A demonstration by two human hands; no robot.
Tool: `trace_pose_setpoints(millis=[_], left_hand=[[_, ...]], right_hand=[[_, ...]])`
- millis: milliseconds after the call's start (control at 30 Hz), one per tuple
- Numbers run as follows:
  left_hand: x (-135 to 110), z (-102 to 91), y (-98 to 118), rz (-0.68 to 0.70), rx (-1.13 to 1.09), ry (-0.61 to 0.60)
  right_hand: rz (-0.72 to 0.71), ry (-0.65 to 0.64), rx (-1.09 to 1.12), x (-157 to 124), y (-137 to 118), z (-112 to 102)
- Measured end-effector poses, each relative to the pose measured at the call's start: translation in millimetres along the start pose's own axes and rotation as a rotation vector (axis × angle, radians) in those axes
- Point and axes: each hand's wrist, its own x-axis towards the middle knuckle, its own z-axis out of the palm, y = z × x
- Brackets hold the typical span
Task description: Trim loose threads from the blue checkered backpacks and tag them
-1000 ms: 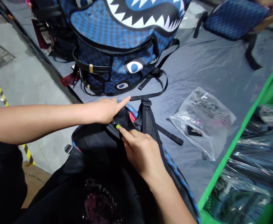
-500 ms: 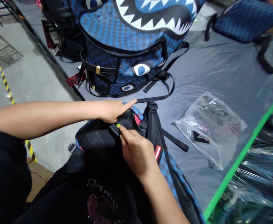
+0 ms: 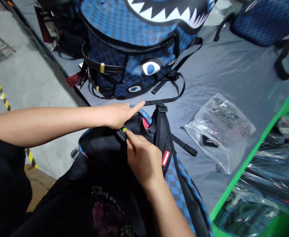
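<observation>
A blue checkered backpack (image 3: 176, 177) with a black back panel lies against my body at the table's near edge. My left hand (image 3: 118, 115) rests on its top rim, fingers held together, forefinger pointing right. My right hand (image 3: 141, 158) is closed in a pinch at the top seam, on a small part beside my green-painted fingernail (image 3: 125, 129); what it pinches is too small to make out. A black padded shoulder strap (image 3: 162, 131) with a red label runs just right of that hand.
A large blue shark-face backpack (image 3: 136, 46) stands behind on the grey table sheet (image 3: 228, 72). A clear plastic bag (image 3: 218, 128) lies to the right. A green bin (image 3: 265, 184) holds bagged items. Another blue bag (image 3: 263, 19) sits at far right.
My right hand has crept slightly left and up along the seam, uncovering the red label on the strap. The left hand stays on the rim.
</observation>
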Motion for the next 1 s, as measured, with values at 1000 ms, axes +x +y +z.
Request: trace_pose_setpoints(millis=[1000], left_hand=[[-4.0,-4.8,5.9,-0.031,-0.01,-0.015]], right_hand=[[-0.12,0.122,0.297,-2.2,19.8,7.0]])
